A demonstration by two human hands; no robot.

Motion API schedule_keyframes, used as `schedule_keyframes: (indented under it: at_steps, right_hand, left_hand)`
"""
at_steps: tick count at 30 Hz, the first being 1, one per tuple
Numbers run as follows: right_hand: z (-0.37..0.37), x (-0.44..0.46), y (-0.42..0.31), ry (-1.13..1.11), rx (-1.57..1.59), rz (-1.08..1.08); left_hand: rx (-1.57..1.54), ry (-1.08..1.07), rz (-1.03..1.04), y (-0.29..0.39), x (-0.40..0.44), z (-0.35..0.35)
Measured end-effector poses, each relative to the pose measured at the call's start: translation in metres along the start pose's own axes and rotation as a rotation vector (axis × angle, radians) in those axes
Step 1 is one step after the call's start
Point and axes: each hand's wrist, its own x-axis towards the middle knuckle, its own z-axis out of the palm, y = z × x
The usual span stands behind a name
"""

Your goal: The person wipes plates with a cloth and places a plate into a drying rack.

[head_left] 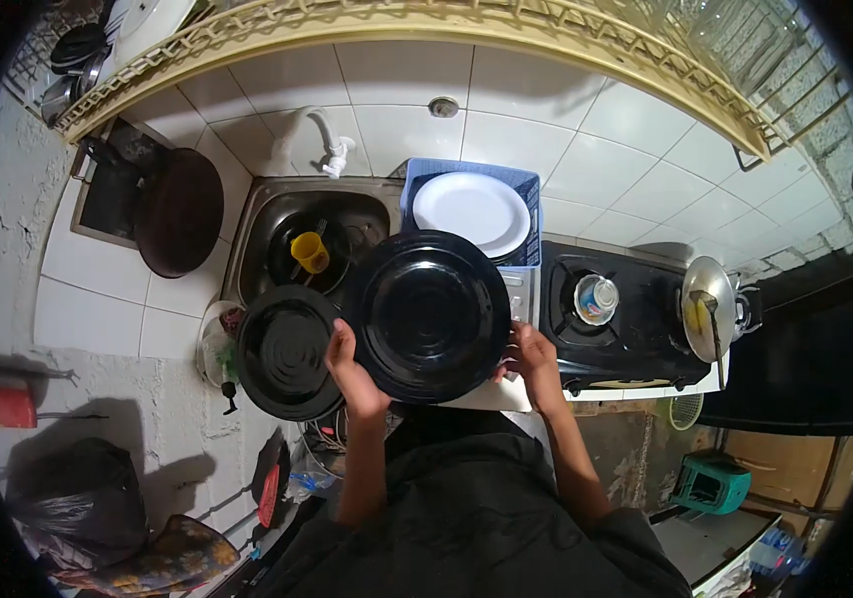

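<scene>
A shiny black plate [431, 319] is held up before me, its round face turned toward the camera. My left hand [354, 374] grips its lower left rim, thumb on the near side. My right hand [534, 367] grips the right rim, its fingers partly behind it. Just left of my left hand, a second black plate [289, 354] sits at the sink's front edge; I cannot tell whether the hand touches it. Behind the held plate, a white oval plate [473, 212] lies on a blue basket [528, 184], whose lower part is hidden.
In the sink [269, 199], a yellow cup [311, 253] rests in a dark vessel under the white faucet [332, 149]. To the right, a stove [636, 344] bears a can [598, 297] and a tilted wok [697, 329]. A wire rack [426, 22] hangs overhead.
</scene>
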Motion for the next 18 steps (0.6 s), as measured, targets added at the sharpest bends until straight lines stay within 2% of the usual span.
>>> schedule_keyframes:
  at_steps: [3,4,7,10,11,14,18]
  right_hand:
    - [-0.001,0.004,0.006,0.129,-0.181,-0.182]
    - [-0.003,0.006,0.009,0.171,-0.241,-0.240]
    - [-0.022,0.025,0.008,0.201,-0.187,-0.241]
    - [-0.032,0.045,-0.009,0.215,-0.164,-0.240]
    - [-0.032,0.052,-0.016,0.205,-0.156,-0.235]
    - [-0.039,0.080,-0.027,0.216,-0.180,-0.247]
    - [-0.052,0.121,-0.034,0.260,-0.247,-0.239]
  left_hand:
    - [0.173,0.148,0.039,-0.020,-0.002,0.007]
    - [0.247,0.102,0.054,-0.026,0.002,0.004]
    - [0.469,-0.025,0.097,-0.036,0.018,-0.002]
    - [0.820,-0.099,-0.069,-0.003,0.026,0.033]
    - [0.857,-0.056,-0.060,-0.002,0.034,0.041]
    - [0.847,-0.213,0.003,-0.004,0.059,0.060]
    - [0.943,-0.196,0.086,-0.023,0.103,0.070]
